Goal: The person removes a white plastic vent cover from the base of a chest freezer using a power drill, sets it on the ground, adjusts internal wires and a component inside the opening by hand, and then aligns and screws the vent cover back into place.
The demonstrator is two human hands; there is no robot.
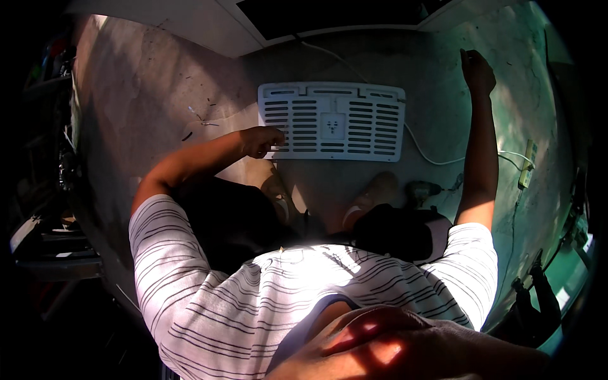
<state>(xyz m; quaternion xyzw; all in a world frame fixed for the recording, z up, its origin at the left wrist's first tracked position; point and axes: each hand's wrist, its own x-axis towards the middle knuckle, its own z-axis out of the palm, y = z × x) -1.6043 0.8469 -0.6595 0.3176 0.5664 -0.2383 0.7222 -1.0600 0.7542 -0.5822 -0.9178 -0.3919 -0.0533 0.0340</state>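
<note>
A white slotted plastic panel (332, 154) with a square recess in its middle is in front of me, beyond my feet. Over its lower left part is my left hand (261, 140), the fingers curled closed. Whether those fingers press on the panel or pinch something small, I cannot make out. My right hand (479, 75) is stretched far forward on the right, apart from the panel. Its fingers are closed in a fist-like shape, in shade, and anything inside them is hidden.
A white cable (437, 163) runs from the panel's right side toward a pale power strip (527, 166). Near my right foot lies a dark power drill (421, 190). A large white-edged casing (237, 28) with a black face stands at the far side. Small debris (201, 118) dots the floor.
</note>
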